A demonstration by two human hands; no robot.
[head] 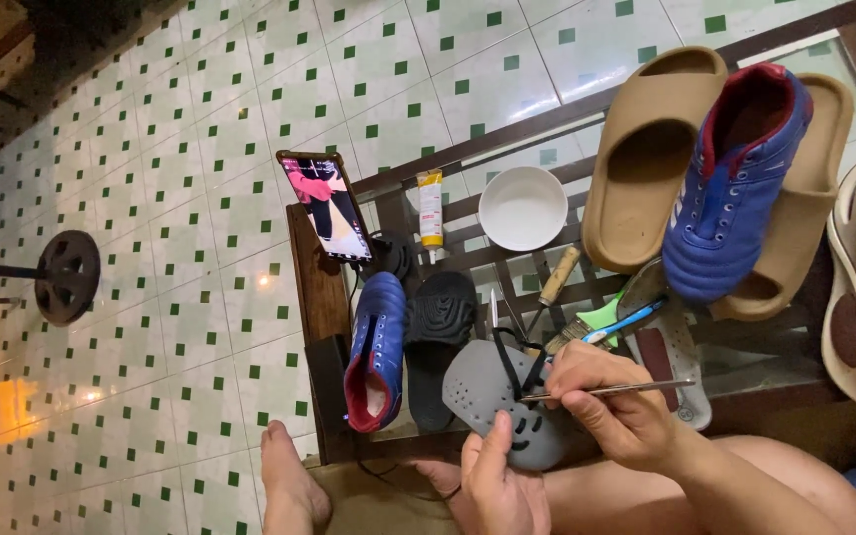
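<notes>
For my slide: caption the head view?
Left hand steadies grey clog; right hand works thin metal tool into it beside blue shoes.

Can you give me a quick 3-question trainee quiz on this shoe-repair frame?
1. True or false: the right hand holds a thin metal tool.
2. What does the left hand grip? A) white bowl B) grey perforated shoe piece C) phone
3. What lies on top of the tan slides?

Key:
1. True.
2. B, the grey perforated shoe piece.
3. A blue sports shoe with red lining.
</notes>
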